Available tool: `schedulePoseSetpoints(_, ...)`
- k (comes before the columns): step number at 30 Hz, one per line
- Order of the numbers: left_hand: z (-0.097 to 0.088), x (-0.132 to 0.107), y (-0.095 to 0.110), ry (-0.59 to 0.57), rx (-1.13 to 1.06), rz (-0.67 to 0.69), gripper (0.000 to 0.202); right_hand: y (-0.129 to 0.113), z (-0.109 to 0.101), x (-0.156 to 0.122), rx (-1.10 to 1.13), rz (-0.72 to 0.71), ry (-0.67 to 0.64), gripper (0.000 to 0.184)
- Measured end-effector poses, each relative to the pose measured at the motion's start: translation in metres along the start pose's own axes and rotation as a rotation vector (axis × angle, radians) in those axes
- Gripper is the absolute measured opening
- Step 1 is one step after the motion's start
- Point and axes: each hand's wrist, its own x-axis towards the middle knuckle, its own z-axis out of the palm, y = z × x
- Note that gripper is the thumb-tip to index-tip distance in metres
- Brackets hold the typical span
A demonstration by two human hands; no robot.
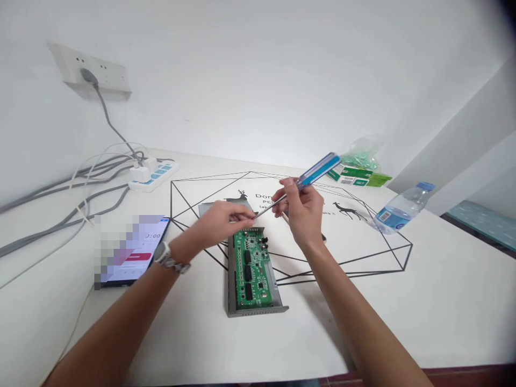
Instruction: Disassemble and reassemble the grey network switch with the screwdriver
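An open grey metal case (pixel 231 290) with a green circuit board (pixel 252 269) inside lies on the white table (pixel 403 301) in front of me. My right hand (pixel 302 212) is closed round a blue-handled screwdriver (pixel 316 170), held above the board with its metal shaft pointing left and down. My left hand (pixel 223 219), a watch (pixel 165 257) on its wrist, pinches its fingers at the screwdriver's tip. Whether something small sits between those fingers is too fine to see. A grey flat lid (pixel 209 208) lies behind my left hand.
A phone (pixel 135 250) with a lit screen lies at the left. A power strip (pixel 153 174) with grey cables (pixel 60 209) is at the back left, plugged into a wall socket (pixel 91 70). A water bottle (pixel 403 208) lies at the right; green boxes (pixel 357 174) and a plastic bag (pixel 360 153) behind.
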Motion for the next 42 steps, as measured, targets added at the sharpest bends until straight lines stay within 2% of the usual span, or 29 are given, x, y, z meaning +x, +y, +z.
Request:
schedulePoseSetpoints(3, -0.035, -0.012, -0.003, -0.149, 0.072, -0.243, 0.024, 0.008, 0.009, -0.011, 0.158, 0.208, -0.154, 0.031)
schedulePoseSetpoints(5, -0.049, -0.018, -0.009, -0.239, 0.095, -0.387, 0.024, 0.013, 0.017, -0.021, 0.205, 0.279, -0.234, 0.031)
schedulePoseSetpoints(7, -0.055, -0.022, -0.017, -0.311, 0.127, -0.474, 0.024, 0.017, 0.025, -0.029, 0.208, 0.306, -0.285, 0.031)
schedulePoseSetpoints(10, -0.056, -0.024, -0.026, -0.356, 0.175, -0.529, 0.025, 0.021, 0.032, -0.038, 0.197, 0.301, -0.310, 0.032)
schedulePoseSetpoints(16, -0.053, -0.024, -0.032, -0.337, 0.216, -0.519, 0.025, 0.027, 0.034, -0.042, 0.197, 0.286, -0.314, 0.032)
schedulePoseSetpoints(22, -0.054, -0.021, -0.026, -0.308, 0.213, -0.513, 0.026, 0.022, 0.033, -0.040, 0.187, 0.249, -0.293, 0.030)
schedulePoseSetpoints(28, -0.058, -0.023, -0.028, -0.204, 0.191, -0.461, 0.034, 0.018, 0.020, -0.024, 0.237, 0.196, -0.131, 0.024)
schedulePoseSetpoints(33, -0.055, -0.022, -0.031, -0.179, 0.176, -0.480, 0.024, 0.021, 0.011, -0.011, 0.253, 0.183, -0.045, 0.020)
schedulePoseSetpoints(42, -0.048, -0.019, -0.020, -0.127, 0.253, -0.388, 0.016, 0.020, 0.010, -0.011, 0.242, 0.168, -0.041, 0.021)
